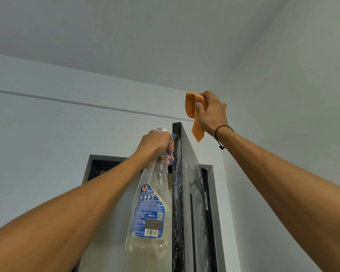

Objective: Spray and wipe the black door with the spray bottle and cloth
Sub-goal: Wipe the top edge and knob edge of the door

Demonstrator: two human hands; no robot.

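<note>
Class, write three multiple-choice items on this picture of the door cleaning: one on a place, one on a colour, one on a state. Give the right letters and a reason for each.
1. Where is the cloth held?
A. Above and right of the door's top edge
B. Pressed flat on the door's face
C. On the floor

2. What colour is the cloth?
A. Blue
B. Orange
C. White

3. What is the state of the black door along its narrow edge?
A. Dry and dusty
B. Wet with spray droplets
C. Covered in tape

Answers:
1. A: the right hand grips the cloth in the air above the door's top corner, apart from it.
2. B: the cloth is plainly orange against the pale wall.
3. B: droplets and streaks run down the edge, beside the nozzle of the spray bottle that the left hand holds.
</note>
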